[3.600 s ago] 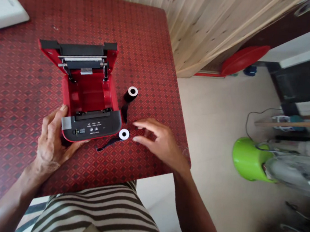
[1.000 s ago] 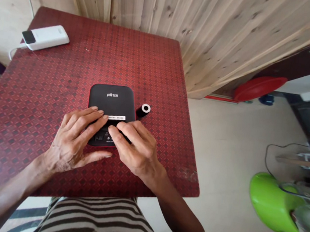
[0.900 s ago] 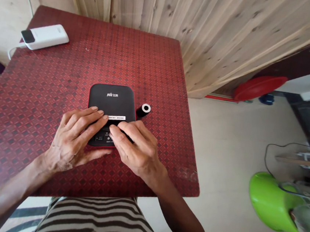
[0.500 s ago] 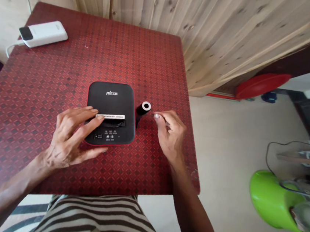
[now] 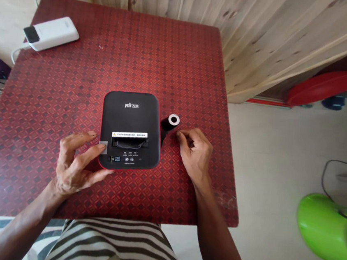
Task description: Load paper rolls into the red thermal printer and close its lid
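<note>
Head view — black thermal printer point(image 5: 133, 113), closed.

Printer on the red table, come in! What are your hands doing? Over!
Left hand: fingertip on grey tab, printer front corner. Right hand: curled on tabletop by black roll. Printer lid shut. Roll lies between right hand and printer.

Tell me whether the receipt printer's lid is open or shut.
Shut: the black lid lies flat on the red body, hiding the inner compartment.
</note>
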### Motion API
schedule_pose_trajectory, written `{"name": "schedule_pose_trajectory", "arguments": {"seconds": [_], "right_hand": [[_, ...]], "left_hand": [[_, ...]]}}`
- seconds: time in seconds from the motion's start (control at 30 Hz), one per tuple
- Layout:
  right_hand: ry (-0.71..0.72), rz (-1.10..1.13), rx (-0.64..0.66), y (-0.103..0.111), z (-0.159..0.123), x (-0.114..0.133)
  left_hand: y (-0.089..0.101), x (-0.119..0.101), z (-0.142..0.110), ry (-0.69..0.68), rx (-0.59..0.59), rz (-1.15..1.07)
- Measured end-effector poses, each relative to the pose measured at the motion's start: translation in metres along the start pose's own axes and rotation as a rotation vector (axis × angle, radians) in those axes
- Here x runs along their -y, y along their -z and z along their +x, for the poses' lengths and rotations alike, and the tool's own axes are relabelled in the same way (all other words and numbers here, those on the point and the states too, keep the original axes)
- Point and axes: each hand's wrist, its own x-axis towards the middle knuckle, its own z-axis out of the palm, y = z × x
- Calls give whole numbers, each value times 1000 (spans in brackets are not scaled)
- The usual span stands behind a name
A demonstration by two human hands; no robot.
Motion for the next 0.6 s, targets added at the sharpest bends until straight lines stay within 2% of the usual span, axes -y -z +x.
{"name": "schedule_pose_trajectory", "arguments": {"seconds": [0.17,0.3,0.6], "right_hand": [[10,-7,-5,0,0,1],[8,-15,-4,-1,0,1],[14,-5,-13,-1,-1,-2]], "left_hand": [[3,-3,0,77,50,-28],[1,-3,-3,117,32,-75],[-15,7,-14,213,-33,-345]]}}
